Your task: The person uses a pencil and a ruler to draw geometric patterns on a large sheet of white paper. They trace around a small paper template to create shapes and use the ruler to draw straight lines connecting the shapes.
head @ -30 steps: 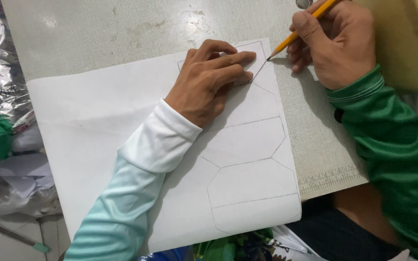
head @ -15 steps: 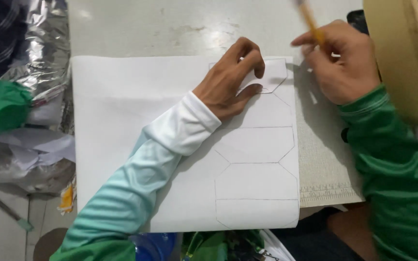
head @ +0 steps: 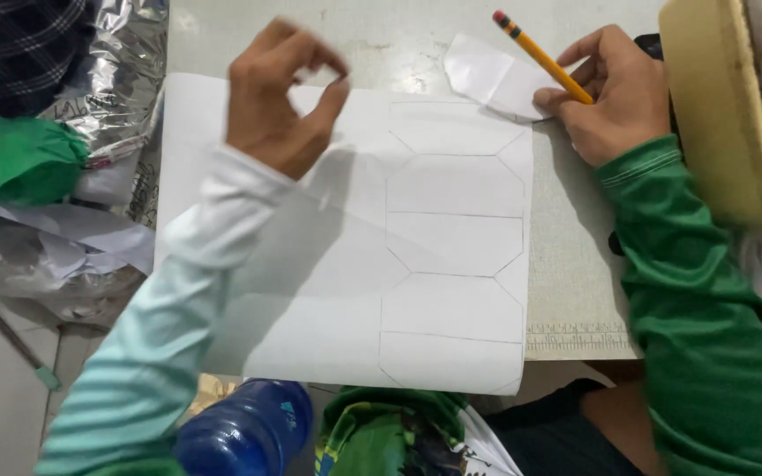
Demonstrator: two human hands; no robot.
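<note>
A large white sheet [head: 328,264] lies on the pale table, with a column of pencil-drawn hexagon outlines [head: 456,238] down its right side. My left hand [head: 280,92] hovers above the sheet's upper part, fingers curled loosely and apart, holding nothing. My right hand [head: 615,92] rests at the sheet's top right corner and grips a yellow pencil [head: 540,55] with a red eraser end pointing up left. Its fingers press on a small white paper cut-out [head: 496,79] lying at the sheet's top edge.
Crumpled foil [head: 116,62], green cloth [head: 24,159] and paper scraps lie at the left. A blue plastic bottle [head: 244,432] and green fabric [head: 390,436] sit near the front edge. A thick tan block [head: 720,106] stands at the right. The table's front edge [head: 579,339] carries ruler markings.
My left hand has lifted off the sheet and moved left. The small paper cut-out it was holding down now lies at the top edge under my right hand's fingers.
</note>
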